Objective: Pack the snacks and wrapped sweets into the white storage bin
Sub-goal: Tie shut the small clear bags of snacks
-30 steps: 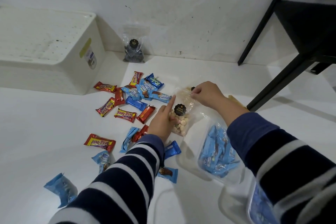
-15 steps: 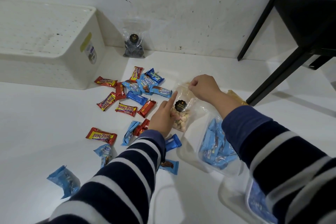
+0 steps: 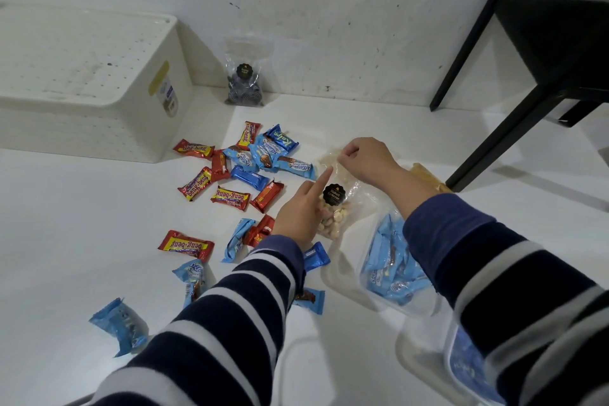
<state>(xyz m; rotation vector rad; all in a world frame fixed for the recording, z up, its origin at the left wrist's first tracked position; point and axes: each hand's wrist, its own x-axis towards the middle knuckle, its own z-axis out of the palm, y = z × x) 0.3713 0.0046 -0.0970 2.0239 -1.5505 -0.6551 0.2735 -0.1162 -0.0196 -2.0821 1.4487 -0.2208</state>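
My right hand [image 3: 365, 158] pinches the top edge of the clear biscuit bag [image 3: 336, 204], fingers curled. My left hand [image 3: 301, 212] grips its lower side (index finger pointing up), near the scattered sweets [image 3: 230, 175] on the tabletop [image 3: 82, 224].

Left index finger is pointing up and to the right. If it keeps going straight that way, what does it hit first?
Probably the right hand, which pinches the top of the clear biscuit bag. The left hand has its index fingertip beside the bag's upper edge, just short of those fingers; depth is uncertain.

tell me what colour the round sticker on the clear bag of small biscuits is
Black with gold lettering, on the clear plastic bag of small pale biscuits; the head view shows it.
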